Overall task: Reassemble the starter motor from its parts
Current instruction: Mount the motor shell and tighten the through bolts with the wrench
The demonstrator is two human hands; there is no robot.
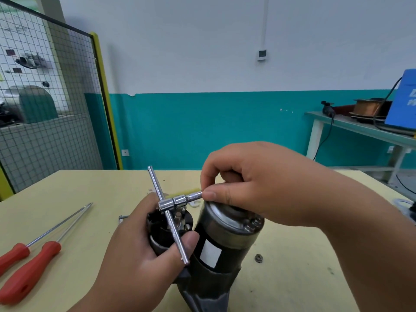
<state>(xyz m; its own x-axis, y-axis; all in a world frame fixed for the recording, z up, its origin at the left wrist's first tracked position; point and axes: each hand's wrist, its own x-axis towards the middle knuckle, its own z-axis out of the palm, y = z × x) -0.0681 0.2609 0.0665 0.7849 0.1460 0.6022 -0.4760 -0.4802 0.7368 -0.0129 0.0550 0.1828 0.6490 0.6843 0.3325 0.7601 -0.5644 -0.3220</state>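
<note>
The starter motor (pixel 227 242) stands on end near the front middle of the pale yellow table (pixel 67 188). Its dark body tilts slightly, with a silver end cap on top and a white label (pixel 210 253) on its side. The smaller black solenoid (pixel 162 230) sits against its left flank.

The left hand (pixel 135 262) wraps around the solenoid from the near side, fingers curled behind it. Its thumb lies across the front, touching the lower end of the cross bar (pixel 171 224).

That bar belongs to a chrome T-handle wrench (pixel 177 202), whose shaft lies roughly level just above the motor's top and points right. The right hand (pixel 258 183) comes in from the right over the end cap. It pinches the far end of the shaft between thumb and curled fingers; what the tip sits on is hidden by the hand.

A loose nut (pixel 258 258) lies on the table just right of the motor. A small metal part (pixel 122 218) shows beside the left hand. Two red-handled screwdrivers (pixel 29 273) lie side by side at the table's left, tips pointing away.

Behind, a wire mesh guard (pixel 56 109) with a yellow frame stands at left. At right, a green bench (pixel 360 129) carries a wire spool (pixel 369 108) and a blue machine (pixel 403 104).
</note>
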